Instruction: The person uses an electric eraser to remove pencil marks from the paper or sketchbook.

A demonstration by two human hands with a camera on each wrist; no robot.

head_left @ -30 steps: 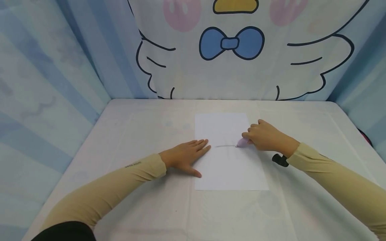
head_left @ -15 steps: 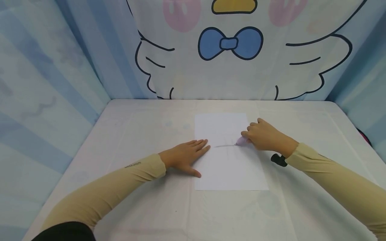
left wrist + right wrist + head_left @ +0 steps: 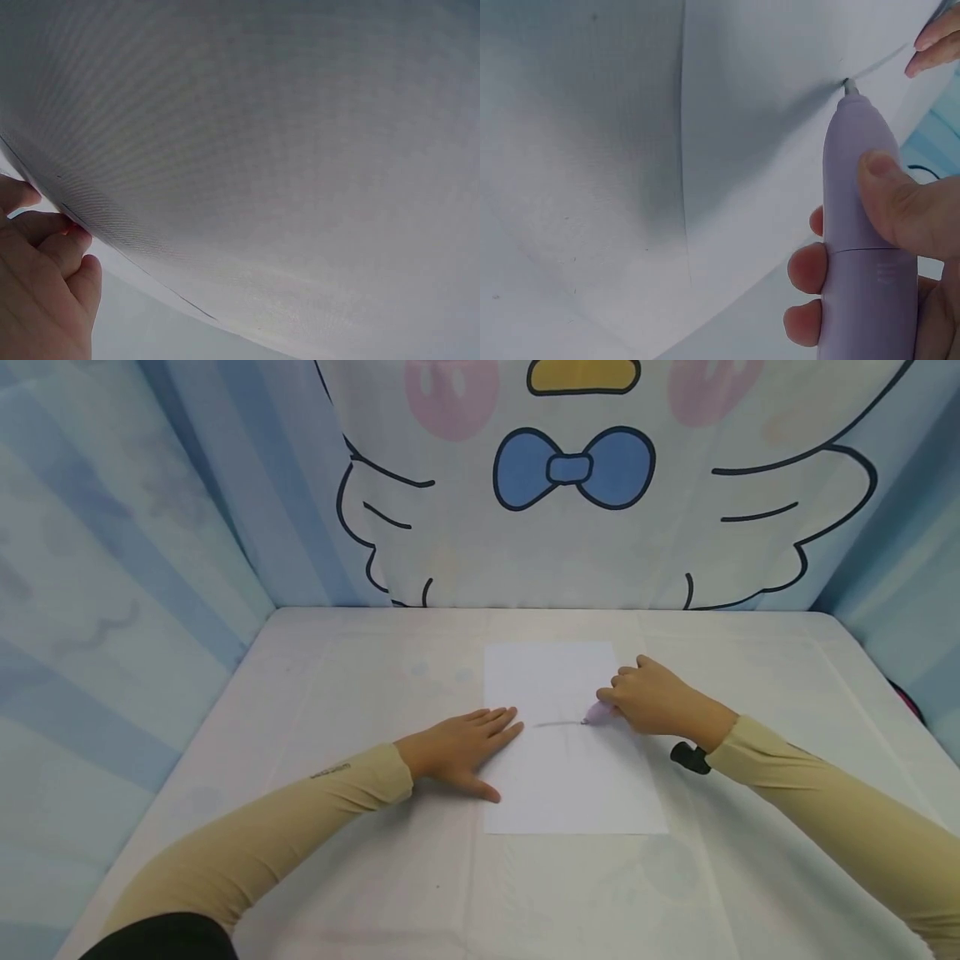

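A white sheet of paper (image 3: 577, 793) lies on the table, with a short grey line (image 3: 555, 724) drawn across its middle. My left hand (image 3: 463, 750) rests with spread fingers on the paper's left edge; in the left wrist view its fingers (image 3: 64, 247) appear at the far left. My right hand (image 3: 663, 700) grips a thick lavender electric eraser (image 3: 866, 225), thumb on the near side and fingers wrapped behind. Its narrow metal tip (image 3: 850, 87) is right at the line's right end. In the head view the right hand hides most of the eraser's body.
A pale patterned cloth (image 3: 360, 877) covers the table. Behind it hangs a curtain (image 3: 570, 552) with a cartoon bow tie, and blue-striped curtains (image 3: 112, 610) flank the sides. A black wrist camera (image 3: 690, 757) hangs below the right wrist.
My right hand has shifted slightly left along the line, with the eraser tip moving a little that way. The left hand stays in place on the paper.
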